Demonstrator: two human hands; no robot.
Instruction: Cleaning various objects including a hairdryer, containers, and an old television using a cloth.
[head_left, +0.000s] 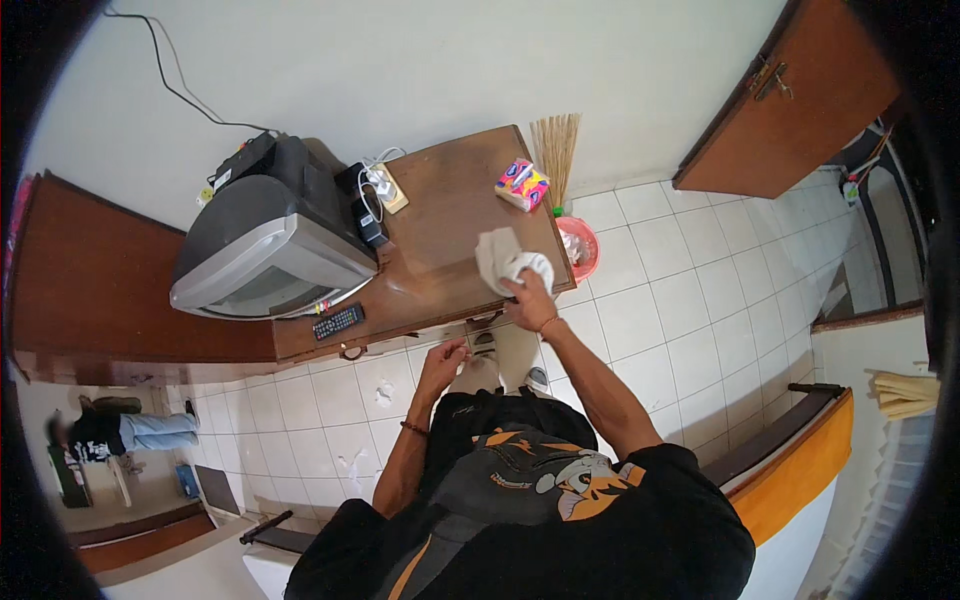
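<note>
My right hand (533, 301) grips a white cloth (499, 255) against the top of a brown wooden desk (442, 225), close to its front right corner. Part of the cloth spreads out flat beyond my fingers. In front of the desk's front edge, near the drawers, my left hand (442, 367) hangs with curled fingers, and nothing shows in it. A pack of tissues (523, 184) in bright wrapping stands farther back on the desk. To the left lies a black remote control (338, 322), before a grey CRT television (274, 247).
A power strip (390, 191) with plugged-in white cables sits beside the television. A stick broom (556, 154) and a pink bin (589, 247) stand off the desk's right side. Scraps (384, 393) lie on the floor tiles. Far left is another person (112, 437). A brown door (802, 97) stands open.
</note>
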